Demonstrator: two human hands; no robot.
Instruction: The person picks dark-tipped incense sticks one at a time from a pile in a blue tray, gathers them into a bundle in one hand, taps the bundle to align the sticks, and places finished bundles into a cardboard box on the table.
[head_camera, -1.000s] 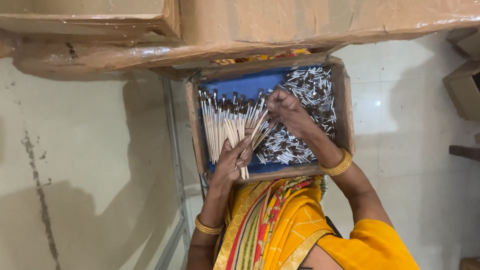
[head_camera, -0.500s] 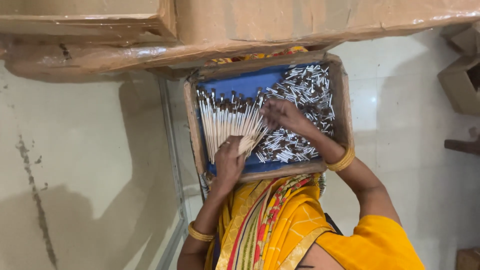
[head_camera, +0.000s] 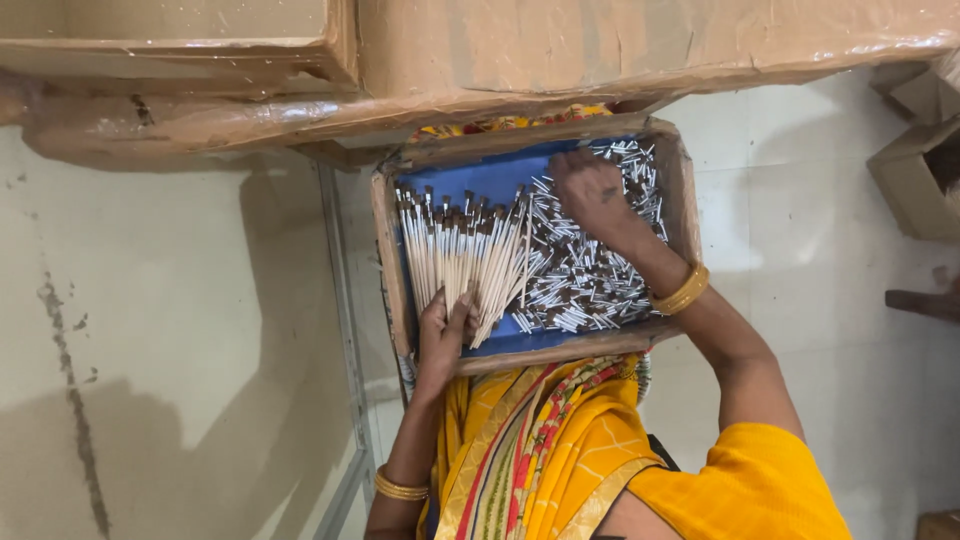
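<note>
I see my left hand (head_camera: 443, 335) clamped on the near ends of a fanned bundle of brushes (head_camera: 462, 262) with pale handles, lying along the left side of the blue-lined cardboard tray (head_camera: 390, 270). My right hand (head_camera: 592, 192) rests fingers-down in the loose heap of metal ferrules (head_camera: 590, 270); I cannot tell its grip. Large brown cartons (head_camera: 620, 45) sit above the tray.

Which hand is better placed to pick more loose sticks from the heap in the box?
Probably the right hand: it rests on the loose pile, while the left hand grips the fanned bundle.
</note>
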